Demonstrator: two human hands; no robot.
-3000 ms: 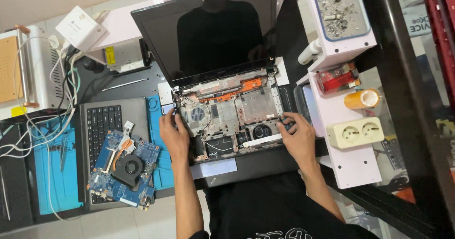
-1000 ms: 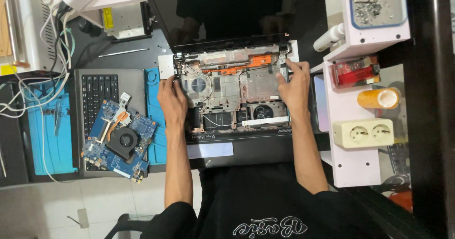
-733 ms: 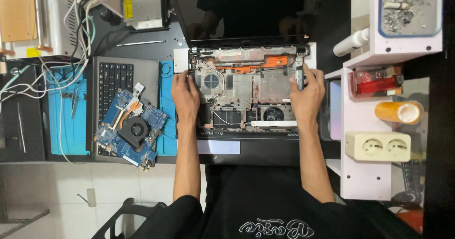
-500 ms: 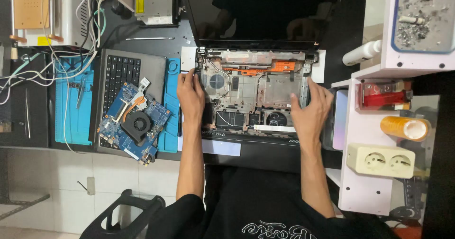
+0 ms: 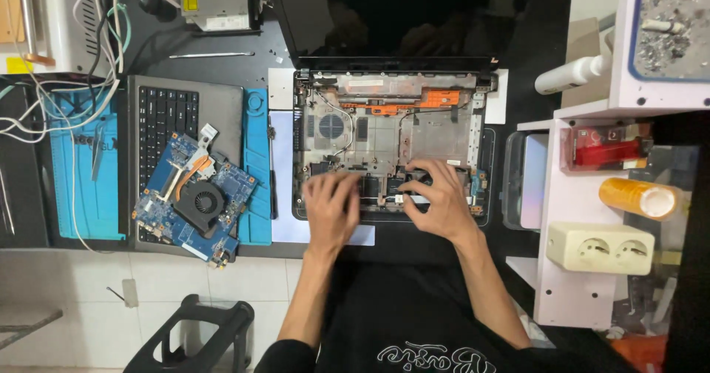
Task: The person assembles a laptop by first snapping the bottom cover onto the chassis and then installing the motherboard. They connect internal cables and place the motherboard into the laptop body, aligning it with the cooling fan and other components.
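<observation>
While the person leans over the counter [image 5: 222, 62], both hands rest on the near part of the open laptop shell [image 5: 392, 147]. The left hand [image 5: 331, 209] looks blurry, with its fingers spread apart and flat on the shell's near edge. The right hand [image 5: 436, 199] sits just beside it, fingers bent and apart, tips pressing on small dark parts inside; I cannot tell if they pinch anything.

Past the fingers, the shell looks mostly bare, with thin wires, a round grille and an orange strip [image 5: 403, 103] near the dark screen [image 5: 399, 18]. So a lot looks already taken out. Away past the left fingers, a blue board with a fan [image 5: 196, 199] lies on a grey keyboard piece [image 5: 174, 114], on a blue mat [image 5: 74, 173]. I think the shell has yet to be put back together.
</observation>
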